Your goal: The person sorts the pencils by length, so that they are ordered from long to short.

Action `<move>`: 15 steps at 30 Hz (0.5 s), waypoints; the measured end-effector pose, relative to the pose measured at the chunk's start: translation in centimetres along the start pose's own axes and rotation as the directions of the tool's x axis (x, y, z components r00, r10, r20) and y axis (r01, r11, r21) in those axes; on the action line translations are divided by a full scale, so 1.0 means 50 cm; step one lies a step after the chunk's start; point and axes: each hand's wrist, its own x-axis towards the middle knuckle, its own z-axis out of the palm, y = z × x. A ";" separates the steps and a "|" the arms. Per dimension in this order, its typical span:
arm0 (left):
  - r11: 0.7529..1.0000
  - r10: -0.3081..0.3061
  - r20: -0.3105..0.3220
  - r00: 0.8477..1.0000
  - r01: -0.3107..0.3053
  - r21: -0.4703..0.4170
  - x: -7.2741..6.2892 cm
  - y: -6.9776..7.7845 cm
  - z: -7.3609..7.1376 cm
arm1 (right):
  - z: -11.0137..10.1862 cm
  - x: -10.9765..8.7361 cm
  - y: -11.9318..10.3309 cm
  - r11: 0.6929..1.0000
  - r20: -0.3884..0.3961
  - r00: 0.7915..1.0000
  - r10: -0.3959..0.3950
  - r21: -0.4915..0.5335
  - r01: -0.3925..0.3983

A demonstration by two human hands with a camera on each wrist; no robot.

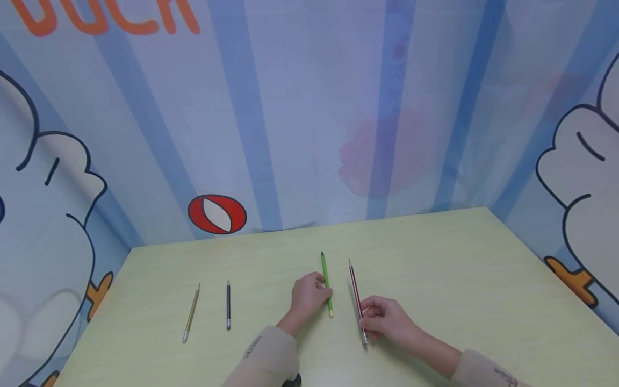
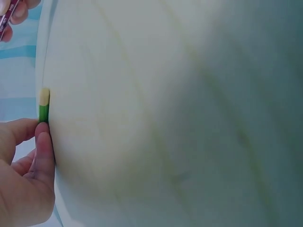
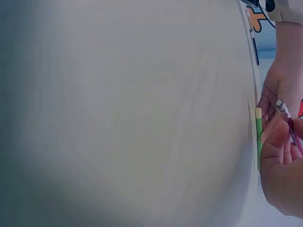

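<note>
A green pencil [image 1: 325, 269] with a pale yellow end lies on the table, and my left hand [image 1: 308, 294] pinches it between thumb and fingers. In the left wrist view its yellow end [image 2: 44, 97] sticks out past the fingertips. To the right, my right hand [image 1: 389, 321] pinches a dark red pencil [image 1: 355, 285] near its eraser end. The right wrist view shows that pencil's metal-banded end [image 3: 282, 108] raised off the table, beside the green one. The red pencil's point faces the back of the table.
Left of the hands, a gold-coloured pencil [image 1: 192, 312] and a dark pencil [image 1: 229, 306] lie apart on the pale table [image 1: 435, 258]. A printed cloth backdrop [image 1: 314, 107] stands behind the table and at both sides. A small black object [image 1: 292, 381] shows under the left sleeve.
</note>
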 end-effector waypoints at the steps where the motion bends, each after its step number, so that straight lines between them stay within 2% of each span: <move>1: 1.000 0.005 0.000 1.000 -0.005 0.004 0.000 -0.001 0.000 | -0.001 0.002 0.000 1.000 -0.001 1.000 -0.003 -0.003 0.003; 8: 1.000 0.017 0.009 1.000 -0.017 0.006 0.001 -0.006 -0.002 | -0.005 0.028 -0.003 0.999 -0.036 0.999 -0.017 -0.040 0.016; 15: 1.000 0.001 0.024 1.000 -0.001 -0.002 0.002 -0.006 -0.002 | -0.008 0.065 -0.017 0.991 -0.098 0.995 -0.031 -0.133 0.017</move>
